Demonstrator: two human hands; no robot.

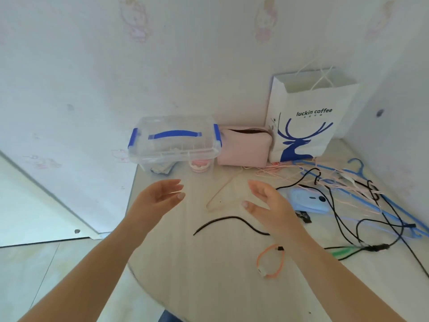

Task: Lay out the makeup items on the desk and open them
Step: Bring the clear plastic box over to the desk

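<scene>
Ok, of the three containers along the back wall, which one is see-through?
The plastic box with the blue handle and latches, leftmost of the three. The pink pouch and the white paper bag beside it are opaque.

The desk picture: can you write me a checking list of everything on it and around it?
Surface: pale wood-look desk.
Job's things: pink pouch at the back, zip open; no makeup laid out.
Clutter: clear box with blue handle, coffee bag, hangers, blue device, orange band.
Grippers: left hand and right hand open, empty, above the desk.
Cables: black cables loose, tangled at right.
Surroundings: cartoon wallpaper.
</scene>
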